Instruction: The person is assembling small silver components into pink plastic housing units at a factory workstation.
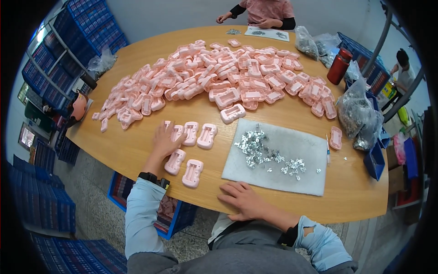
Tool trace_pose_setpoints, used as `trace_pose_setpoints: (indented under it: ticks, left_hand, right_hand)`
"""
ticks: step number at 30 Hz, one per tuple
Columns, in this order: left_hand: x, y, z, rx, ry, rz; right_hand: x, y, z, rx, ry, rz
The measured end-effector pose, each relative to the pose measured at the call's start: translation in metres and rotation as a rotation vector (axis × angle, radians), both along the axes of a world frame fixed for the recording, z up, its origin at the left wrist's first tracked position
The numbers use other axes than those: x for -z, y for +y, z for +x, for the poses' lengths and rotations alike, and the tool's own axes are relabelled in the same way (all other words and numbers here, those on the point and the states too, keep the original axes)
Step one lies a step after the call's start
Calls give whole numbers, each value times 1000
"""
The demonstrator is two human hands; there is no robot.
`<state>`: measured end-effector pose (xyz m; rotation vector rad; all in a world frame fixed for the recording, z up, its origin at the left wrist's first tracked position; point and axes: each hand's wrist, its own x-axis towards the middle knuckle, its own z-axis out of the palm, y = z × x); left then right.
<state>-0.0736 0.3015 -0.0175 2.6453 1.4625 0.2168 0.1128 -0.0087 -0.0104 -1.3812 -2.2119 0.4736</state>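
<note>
My left hand [165, 140] lies over the left end of a row of pink plastic casings, fingers spread and touching the casings there, which it partly covers. Beside it in the row are two uncovered casings, one pink casing [190, 133] and another casing [207, 136] to its right. Nearer me a second row holds a casing [175, 161] and one more casing [192, 173]. At the table's near edge my right hand [245, 201] rests flat and empty, fingers extended, just below a white foam mat [283, 180]. Small silvery metal pieces [255, 146] are scattered on that mat.
A large heap of pink casings [223, 68] spreads across the wooden table [356, 192]. At right are a screwdriver-like tool [328, 150], a red flask [340, 66] and plastic bags [358, 107]. Another person's hand [269, 23] is across the table. A blue crate [182, 219] stands below.
</note>
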Motion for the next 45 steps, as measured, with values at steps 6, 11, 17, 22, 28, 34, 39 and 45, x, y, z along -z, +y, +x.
trace_pose_setpoints:
  ticks: [6, 11, 17, 22, 28, 34, 39, 45]
  left_hand:
    - [1, 3, 18, -13, -6, -33]
    - [6, -29, -8, 187, -291, 90]
    - [-6, -103, -48, 265, -219, -29]
    - [12, -135, -47, 90, -248, 8]
    - [17, -159, 0, 71, -309, 105]
    - [-27, -183, 18, -34, -474, -311]
    - [49, -146, -17, 21, -480, 133]
    - [116, -81, -54, 97, -250, 532]
  right_hand:
    - [-4, -1, 1, -26, -3, -29]
    - [4, -2, 3, -30, -11, -26]
    - [4, -3, -1, -13, 14, -14]
    - [5, 4, -5, -6, 10, 3]
    - [10, -1, 10, -13, 26, 27]
    - [49, 10, -6, -64, 145, 181]
    - [48, 1, -10, -40, 114, 287]
    - [63, -26, 9, 51, 295, 496]
